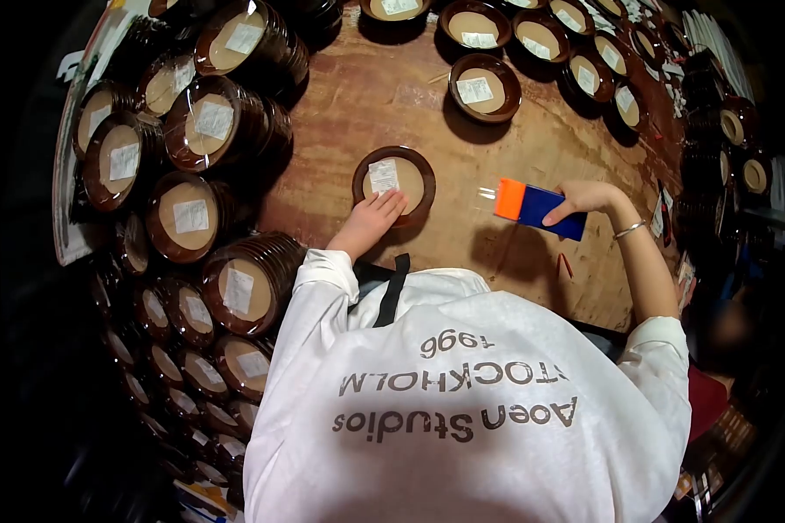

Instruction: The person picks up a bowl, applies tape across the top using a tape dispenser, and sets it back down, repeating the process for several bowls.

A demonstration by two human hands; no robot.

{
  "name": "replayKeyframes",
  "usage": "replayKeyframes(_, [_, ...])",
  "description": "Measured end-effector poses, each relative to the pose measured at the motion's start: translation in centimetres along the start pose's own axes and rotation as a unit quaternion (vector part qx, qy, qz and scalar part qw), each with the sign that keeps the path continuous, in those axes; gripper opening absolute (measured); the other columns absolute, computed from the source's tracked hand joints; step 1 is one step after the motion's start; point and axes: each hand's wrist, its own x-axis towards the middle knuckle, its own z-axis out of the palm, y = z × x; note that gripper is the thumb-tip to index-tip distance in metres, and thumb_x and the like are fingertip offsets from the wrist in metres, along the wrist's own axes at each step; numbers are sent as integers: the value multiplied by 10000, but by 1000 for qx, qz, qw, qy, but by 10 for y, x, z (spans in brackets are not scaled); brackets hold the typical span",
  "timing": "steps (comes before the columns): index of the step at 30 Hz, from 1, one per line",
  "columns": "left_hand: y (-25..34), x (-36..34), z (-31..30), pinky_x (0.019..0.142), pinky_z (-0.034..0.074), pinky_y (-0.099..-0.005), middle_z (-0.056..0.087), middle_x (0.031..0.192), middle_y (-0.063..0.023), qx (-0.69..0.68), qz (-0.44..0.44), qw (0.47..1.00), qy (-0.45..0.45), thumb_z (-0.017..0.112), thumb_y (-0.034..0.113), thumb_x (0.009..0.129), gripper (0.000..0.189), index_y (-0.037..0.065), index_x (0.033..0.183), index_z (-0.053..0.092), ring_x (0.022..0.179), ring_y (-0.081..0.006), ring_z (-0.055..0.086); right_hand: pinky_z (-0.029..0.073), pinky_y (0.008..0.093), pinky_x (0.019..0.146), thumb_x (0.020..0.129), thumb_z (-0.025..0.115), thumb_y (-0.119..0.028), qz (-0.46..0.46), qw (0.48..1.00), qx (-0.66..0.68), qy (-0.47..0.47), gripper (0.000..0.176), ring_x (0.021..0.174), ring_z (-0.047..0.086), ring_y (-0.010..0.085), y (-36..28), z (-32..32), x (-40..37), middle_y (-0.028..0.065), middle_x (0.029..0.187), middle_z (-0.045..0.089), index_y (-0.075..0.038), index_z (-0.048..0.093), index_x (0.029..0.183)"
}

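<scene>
On the wooden table, a brown glazed bowl [429, 186] with a beige unglazed centre carries a white printed label [382, 177]. My left hand [378, 220] lies on it with fingers stretched out, its fingertips on the label's lower edge and the beige centre. To the right, my right hand [582, 200] grips a blue and orange tape dispenser [536, 210] over the table, apart from the bowl. A short piece of clear tape [486, 199] sticks out from the orange end, which points toward the bowl.
Stacks of similar labelled bowls [209, 122] crowd the left side. More single labelled bowls [485, 89] stand along the back and far right of the wooden table [340, 113]. A small red object [565, 265] lies near the front edge.
</scene>
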Motion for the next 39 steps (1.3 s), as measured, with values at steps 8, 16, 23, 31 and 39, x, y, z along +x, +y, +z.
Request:
replayKeyframes(8, [-1,3,-3,873,381,-346,486,1139,-101,3,21,1000,17,532,108,696,424,45,1109,459,1054,-243,471,466,287,617,627,626,-545,74,968,-185,154,650,671,600,206,15,2,16,123,771,614,52,595,883])
replayKeyframes(16, [64,57,-12,1005,220,-362,388,1231,-172,55,55,996,31,412,133,765,451,-44,1179,384,1184,-270,329,433,321,780,624,634,-518,121,919,-326,188,585,902,564,275,-15,4,101,123,1009,586,-49,605,972])
replayKeyframes(23, [80,93,36,1023,158,-384,340,1290,-121,344,-38,919,-187,354,201,830,464,-17,1239,329,1217,-262,280,435,339,740,704,605,-314,195,757,-599,173,340,938,565,188,-91,59,152,7,1026,589,-179,609,1016])
replayKeyframes(31, [87,83,42,1010,169,-394,364,1271,-113,356,-44,909,-211,355,202,833,437,0,1221,362,1205,-264,296,402,436,726,763,506,-312,317,618,-718,46,292,877,559,183,-128,113,184,-14,974,589,-190,591,1014])
replayKeyframes(39, [86,79,39,996,180,-405,388,1253,-106,352,-49,908,-223,356,202,837,413,17,1204,395,1194,-265,313,397,436,685,792,442,-300,357,573,-738,17,237,691,588,173,-122,123,192,-8,808,612,-174,613,896])
